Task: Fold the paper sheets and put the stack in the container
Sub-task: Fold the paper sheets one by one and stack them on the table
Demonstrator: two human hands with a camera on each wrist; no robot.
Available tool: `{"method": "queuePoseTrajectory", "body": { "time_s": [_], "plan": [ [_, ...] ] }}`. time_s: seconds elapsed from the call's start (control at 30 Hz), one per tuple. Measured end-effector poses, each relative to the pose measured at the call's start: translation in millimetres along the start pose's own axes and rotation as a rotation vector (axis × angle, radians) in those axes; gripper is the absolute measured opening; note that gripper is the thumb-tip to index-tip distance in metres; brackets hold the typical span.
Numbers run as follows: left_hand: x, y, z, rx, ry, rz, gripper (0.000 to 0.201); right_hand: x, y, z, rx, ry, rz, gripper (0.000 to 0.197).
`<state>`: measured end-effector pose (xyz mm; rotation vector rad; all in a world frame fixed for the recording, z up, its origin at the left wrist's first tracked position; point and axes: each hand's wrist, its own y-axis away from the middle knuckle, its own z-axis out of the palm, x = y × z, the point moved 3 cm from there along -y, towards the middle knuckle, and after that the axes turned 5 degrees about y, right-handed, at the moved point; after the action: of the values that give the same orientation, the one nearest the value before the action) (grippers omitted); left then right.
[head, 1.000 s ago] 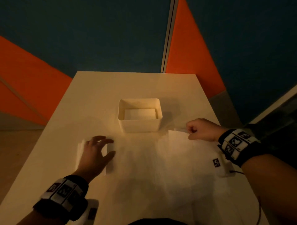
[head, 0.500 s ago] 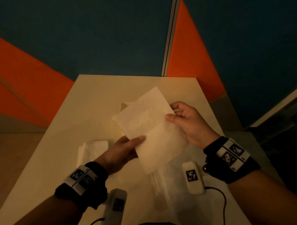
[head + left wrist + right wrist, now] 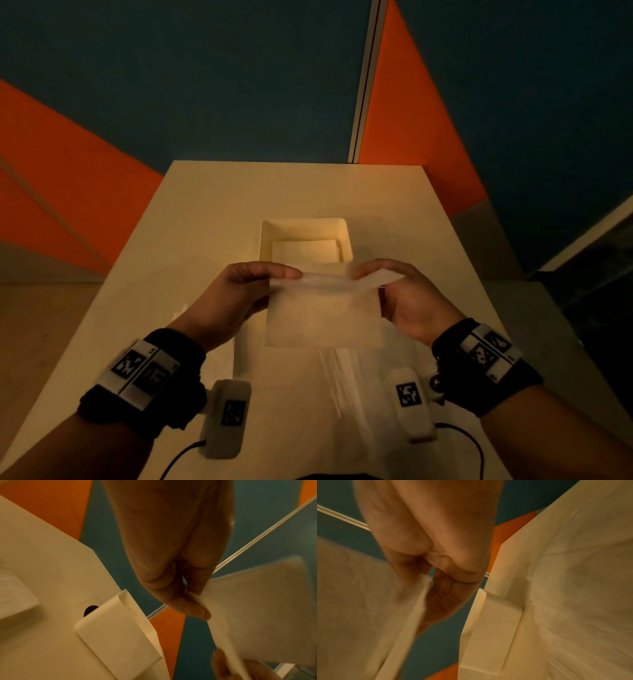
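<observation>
Both hands are holding one sheet (image 3: pixel 323 315) in the air above the table (image 3: pixel 212 212), just in front of the container (image 3: pixel 345 240): our left hand (image 3: pixel 236 298) is pinching its upper left corner and our right hand (image 3: pixel 407 298) is pinching its upper right corner, with the top edge doubling over. We are noting folded paper (image 3: pixel 305 250) lying inside the container. We are also seeing, in the left wrist view, a folded stack (image 3: pixel 15 595) resting on the table left of the container.
</observation>
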<state>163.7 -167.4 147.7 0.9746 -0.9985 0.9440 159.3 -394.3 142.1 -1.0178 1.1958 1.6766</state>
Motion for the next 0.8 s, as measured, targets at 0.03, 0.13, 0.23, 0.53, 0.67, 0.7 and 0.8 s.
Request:
{"method": "queuePoseTrajectory", "body": {
  "time_s": [0.03, 0.13, 0.23, 0.53, 0.67, 0.7, 0.8],
  "plan": [
    [1.7, 0.4, -1.3, -0.012, 0.003, -0.002, 0.041, -1.9, 1.4, -1.2, -0.042, -0.052, 0.014, 0.029],
    [5.9, 1.6, -3.0, -0.042, 0.028, 0.001, 0.03, -4.2, 0.8, -5.0, -0.08, -0.138, 0.067, 0.045],
    [8.5, 5.3, -3.9, -0.087, 0.059, -0.028, 0.029, -3.3, -0.8, -3.3, -0.035, 0.135, 0.019, 0.021],
    [-14.1, 10.4, 2.5, -0.242, -0.214, -0.247, 0.038, 7.8, -4.2, 23.9, -0.234, 0.512, -0.09, 0.028],
    [-26.0, 17.8, -34.4, 0.084, -0.162, -0.204, 0.035, 21.4, -14.4, -8.3, -0.029, 0.8, -0.056, 0.021],
    [-29.6, 20.7, -48.0, 0.177, -0.16, -0.19, 0.033, 24.6, -16.1, -21.5, 0.036, 0.897, -0.054, 0.021],
    [-45.3, 30.7, -87.8, 0.386, -0.193, -0.2, 0.03, 30.4, -17.9, -60.9, 0.219, 1.114, -0.047, 0.024]
  ]
}}
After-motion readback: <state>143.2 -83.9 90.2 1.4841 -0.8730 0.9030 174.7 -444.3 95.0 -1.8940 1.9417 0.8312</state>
